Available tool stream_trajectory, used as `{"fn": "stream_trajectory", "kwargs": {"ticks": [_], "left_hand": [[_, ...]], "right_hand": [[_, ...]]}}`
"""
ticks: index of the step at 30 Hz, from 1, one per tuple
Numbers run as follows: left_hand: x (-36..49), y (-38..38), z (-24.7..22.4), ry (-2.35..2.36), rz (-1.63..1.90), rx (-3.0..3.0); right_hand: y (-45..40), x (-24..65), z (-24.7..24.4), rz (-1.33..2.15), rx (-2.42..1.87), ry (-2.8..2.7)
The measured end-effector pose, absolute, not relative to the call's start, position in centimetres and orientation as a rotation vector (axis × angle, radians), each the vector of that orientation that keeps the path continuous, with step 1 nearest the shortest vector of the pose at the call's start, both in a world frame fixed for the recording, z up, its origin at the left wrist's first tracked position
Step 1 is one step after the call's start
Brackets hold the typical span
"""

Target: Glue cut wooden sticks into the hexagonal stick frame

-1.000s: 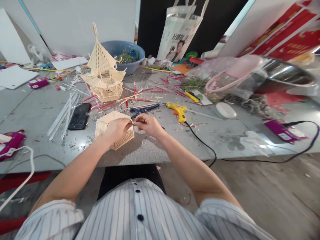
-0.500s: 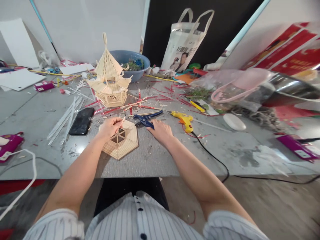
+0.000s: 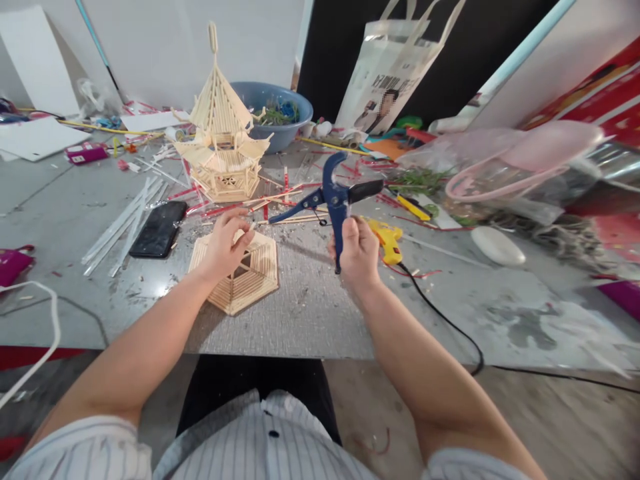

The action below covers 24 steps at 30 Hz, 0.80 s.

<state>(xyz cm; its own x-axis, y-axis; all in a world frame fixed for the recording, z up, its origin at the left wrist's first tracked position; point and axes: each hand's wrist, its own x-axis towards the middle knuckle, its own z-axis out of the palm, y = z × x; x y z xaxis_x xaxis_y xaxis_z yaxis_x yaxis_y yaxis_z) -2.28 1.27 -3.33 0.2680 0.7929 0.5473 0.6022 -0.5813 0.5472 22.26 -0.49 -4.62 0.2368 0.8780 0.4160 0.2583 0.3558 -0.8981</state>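
The cutter (image 3: pixel 335 203) looks like smooth, blue-painted metal. The panel (image 3: pixel 259 275) is bare matt wood, ridged by its sticks; the model tower (image 3: pixel 225 163) is the same pale, unvarnished wood. The glue gun (image 3: pixel 388 241) is smooth yellow plastic, the phone (image 3: pixel 159 230) glossy black. The table (image 3: pixel 310 320) has a grey, finely rough top, and the shirt (image 3: pixel 300 443) is matt cloth.

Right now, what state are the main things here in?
Blue cutter: spread open, held in the right hand
Small pale piece: pinched in the left hand
Hexagonal stick panel: resting on the table
Stick pagoda: standing upright
Yellow glue gun: lying on its side
Phone: lying dark side up
Blue basin: upright, greenery inside
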Motion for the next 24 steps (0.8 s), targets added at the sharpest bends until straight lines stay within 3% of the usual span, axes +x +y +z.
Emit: {"fn": "stream_trajectory", "kwargs": {"ticks": [7,24], "left_hand": [[-1.4,0.5,-3.4,1.037,1.069,2.198],[0.0,-0.9,-2.8,1.028,0.849,2.125]], "right_hand": [[-0.4,21.5,-4.0,1.171,-0.928,-1.080],[-2.0,20.4,-3.5,1.379,-0.745,-1.222]]}}
